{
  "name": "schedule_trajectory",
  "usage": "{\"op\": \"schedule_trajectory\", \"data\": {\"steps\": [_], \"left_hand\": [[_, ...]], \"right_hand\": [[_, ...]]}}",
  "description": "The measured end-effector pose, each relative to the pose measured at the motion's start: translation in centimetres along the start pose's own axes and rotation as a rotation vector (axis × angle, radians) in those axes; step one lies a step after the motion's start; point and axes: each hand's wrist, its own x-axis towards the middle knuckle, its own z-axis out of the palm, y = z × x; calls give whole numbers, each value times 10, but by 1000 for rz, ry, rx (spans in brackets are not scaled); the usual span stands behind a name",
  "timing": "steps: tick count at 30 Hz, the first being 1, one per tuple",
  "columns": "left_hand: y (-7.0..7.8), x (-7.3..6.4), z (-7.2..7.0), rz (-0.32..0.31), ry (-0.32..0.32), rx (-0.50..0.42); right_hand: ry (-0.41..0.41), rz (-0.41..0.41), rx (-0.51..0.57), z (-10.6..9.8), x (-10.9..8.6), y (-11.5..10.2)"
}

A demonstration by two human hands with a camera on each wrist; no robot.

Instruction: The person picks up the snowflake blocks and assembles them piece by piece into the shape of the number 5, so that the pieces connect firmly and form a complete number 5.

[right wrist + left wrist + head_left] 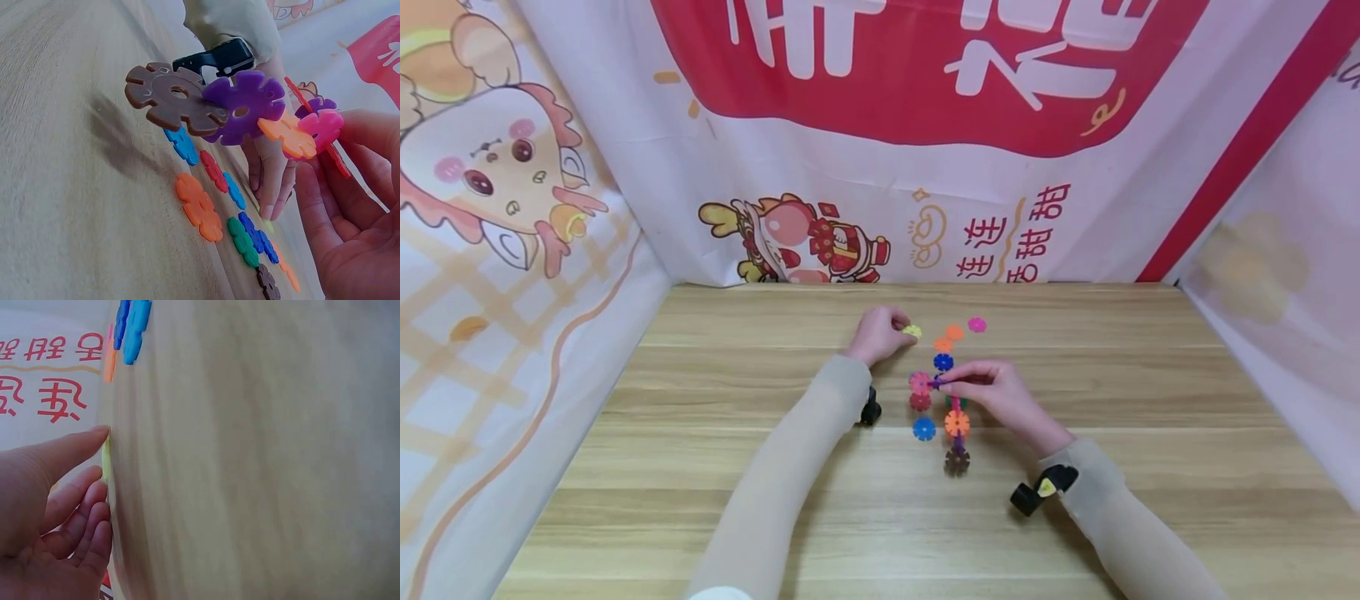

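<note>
My right hand (pixel 996 392) grips a chain of interlocked flower-shaped plastic discs, raised above the table. In the right wrist view the chain runs from a brown disc (pixel 147 94) through a purple disc (pixel 250 94) and an orange disc (pixel 284 134) to a pink disc (pixel 325 128) and a red disc (pixel 338 164) at my fingers. The left hand (pixel 876 333) pinches a yellow-green disc (pixel 912 331) at the table, farther back. Seen edge-on in the left wrist view, that yellow-green disc (pixel 105 456) lies between thumb and finger.
Loose discs lie around the chain: a blue disc (pixel 924 429), a red disc (pixel 920 402), a dark blue disc (pixel 943 362), a magenta disc (pixel 977 325). Two orange discs (pixel 199 206) and a green disc (pixel 242 242) lie below the chain. A printed cloth (pixel 850 167) walls the wooden table (pixel 700 400).
</note>
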Motion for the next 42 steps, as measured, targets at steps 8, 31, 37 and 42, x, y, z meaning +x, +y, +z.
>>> {"op": "schedule_trajectory", "data": {"steps": [8, 31, 37, 42], "left_hand": [[0, 1, 3, -23, 12, 28], [1, -4, -3, -62, -47, 22], [3, -7, -5, -60, -38, 5], [1, -9, -5, -27, -31, -40]], "right_hand": [[-2, -3, -6, 0, -1, 1], [3, 5, 5, 0, -2, 1], [0, 0, 6, -1, 0, 1], [-2, 6, 7, -1, 0, 1]]}}
